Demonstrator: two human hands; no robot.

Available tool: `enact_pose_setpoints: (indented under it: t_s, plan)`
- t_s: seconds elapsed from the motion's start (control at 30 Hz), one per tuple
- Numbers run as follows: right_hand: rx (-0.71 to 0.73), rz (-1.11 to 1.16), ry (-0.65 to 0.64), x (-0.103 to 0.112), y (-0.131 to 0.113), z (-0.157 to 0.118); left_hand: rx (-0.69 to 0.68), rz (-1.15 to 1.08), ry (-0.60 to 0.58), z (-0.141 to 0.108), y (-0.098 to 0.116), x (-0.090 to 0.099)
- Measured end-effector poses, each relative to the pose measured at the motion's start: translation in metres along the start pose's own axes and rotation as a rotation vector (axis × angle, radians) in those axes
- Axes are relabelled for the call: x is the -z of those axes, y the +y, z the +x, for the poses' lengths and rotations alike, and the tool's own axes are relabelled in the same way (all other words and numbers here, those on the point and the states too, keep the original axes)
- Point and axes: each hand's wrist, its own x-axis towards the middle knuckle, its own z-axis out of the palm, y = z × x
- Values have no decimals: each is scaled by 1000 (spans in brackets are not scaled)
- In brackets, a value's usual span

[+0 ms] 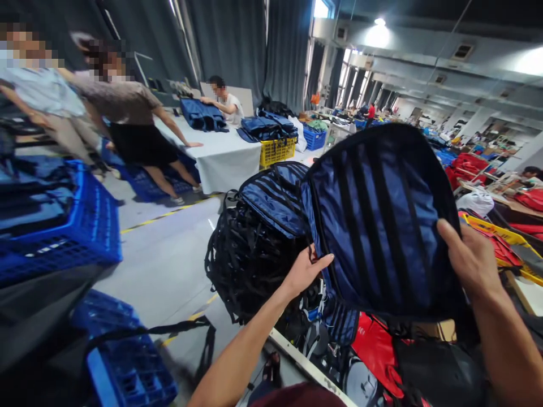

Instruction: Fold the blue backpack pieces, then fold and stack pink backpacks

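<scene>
Left hand and right hand grip a navy black-striped bag panel, its far side hidden from me.

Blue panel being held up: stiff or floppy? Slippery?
Panel: probably semi-stiff, since it keeps its rounded shape without folding over between left grip and right grip. Likely light, as both pinch only its edges. Maybe slippery: its blue fabric shines.

The head camera looks forward and down from close above the left hand and right hand. Tilted, it reaches curtains beyond them.
</scene>
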Motion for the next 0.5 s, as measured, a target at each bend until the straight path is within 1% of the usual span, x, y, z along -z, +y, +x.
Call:
enact_pose_setpoints:
  t_s: [0.03,0.1,0.13,0.2,0.23,0.27,0.3,0.33,0.37,0.4,0.43,0.47,0.5]
  plan:
    - [24,9,23,-11,-16,26,2,3,0,2,3,1]
    - [159,-2,10,-37,-51,84,-71,4,88,19,17,8]
    - [246,-28,-2,-53,-69,113,-133,2,154,34,28,14]
    - [388,-35,12,-85,-99,165,-242,-8,293,74,49,32]
    - [456,-8,10,-100,-111,185,-252,-10,340,97,58,42]
    - [489,15,30,-114,-118,198,-232,-7,381,120,64,53]
    - [511,40,36,-128,-120,203,-186,5,410,141,66,64]
    - [515,63,36,-140,-118,200,-122,23,425,158,65,75]
    - [506,82,23,-152,-111,190,-50,43,427,171,60,86]
    - [491,101,-16,-164,-98,172,21,61,414,180,54,96]
    - [469,123,-75,-176,-80,148,84,75,393,185,46,104]
    - [437,148,-153,-188,-58,121,134,81,368,187,39,111]
    - [390,181,-271,-201,-31,90,167,75,341,186,32,118]
